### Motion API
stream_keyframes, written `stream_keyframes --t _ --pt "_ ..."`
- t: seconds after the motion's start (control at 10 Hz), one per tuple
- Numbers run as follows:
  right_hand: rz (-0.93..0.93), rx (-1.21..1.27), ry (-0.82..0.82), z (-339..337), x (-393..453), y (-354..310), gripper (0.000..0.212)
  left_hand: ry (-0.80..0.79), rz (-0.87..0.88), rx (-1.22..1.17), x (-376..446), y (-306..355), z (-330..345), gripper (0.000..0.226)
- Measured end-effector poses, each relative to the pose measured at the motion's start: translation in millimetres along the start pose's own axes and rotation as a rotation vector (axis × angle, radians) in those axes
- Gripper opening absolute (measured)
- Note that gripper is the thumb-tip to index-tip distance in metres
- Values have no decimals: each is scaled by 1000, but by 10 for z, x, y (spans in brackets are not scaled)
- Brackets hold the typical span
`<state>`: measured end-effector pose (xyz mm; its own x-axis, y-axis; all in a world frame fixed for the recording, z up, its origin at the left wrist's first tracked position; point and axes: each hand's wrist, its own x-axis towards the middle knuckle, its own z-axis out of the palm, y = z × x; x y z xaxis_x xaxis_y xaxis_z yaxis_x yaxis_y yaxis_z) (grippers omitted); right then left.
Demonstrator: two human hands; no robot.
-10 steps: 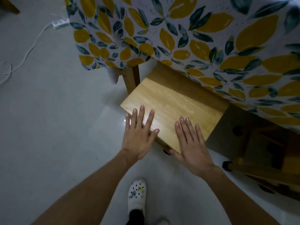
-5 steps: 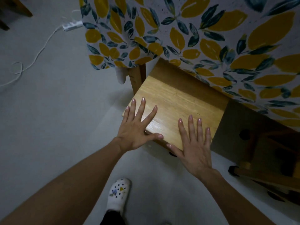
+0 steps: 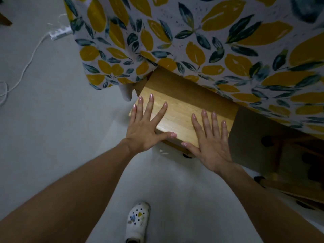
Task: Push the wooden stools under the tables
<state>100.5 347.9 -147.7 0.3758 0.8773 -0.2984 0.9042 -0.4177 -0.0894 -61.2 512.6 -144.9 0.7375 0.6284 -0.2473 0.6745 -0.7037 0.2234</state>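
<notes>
Under one tablecloth [image 3: 201, 41], one stool [image 3: 182, 109], left hand [image 3: 145, 127], right hand [image 3: 210, 146], two grips released, flat.

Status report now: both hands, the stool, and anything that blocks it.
Left hand and right hand open, flat on wooden stool. Stool partly under tablecloth, near edge out. Table leg close at its left corner; contact unclear.

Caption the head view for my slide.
Both hands, left and right, flat on stool half under tablecloth.

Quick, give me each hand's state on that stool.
Left hand: open, fingers spread, flat on the wooden stool, gripping nothing.
Right hand: open, flat on the stool seat, gripping nothing.
</notes>
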Motion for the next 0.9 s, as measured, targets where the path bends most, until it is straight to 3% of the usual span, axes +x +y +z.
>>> stream_keyframes --t 0.5,0.6,0.7,0.8,0.9 --pt "23 -16 -10 -139 334 6 88 9 27 -1 320 -122 -53 95" --pt "41 -44 -56 -197 317 -23 89 -50 22 -1 327 -113 -79 96" --pt "81 -65 -147 -329 325 -95 85 -206 24 16 354 -112 -220 96" --pt "141 5 -237 -575 273 -217 78 -328 13 81 354 -59 -484 88" --pt "223 194 -230 -874 31 -372 78 -347 26 26 151 88 -773 77"
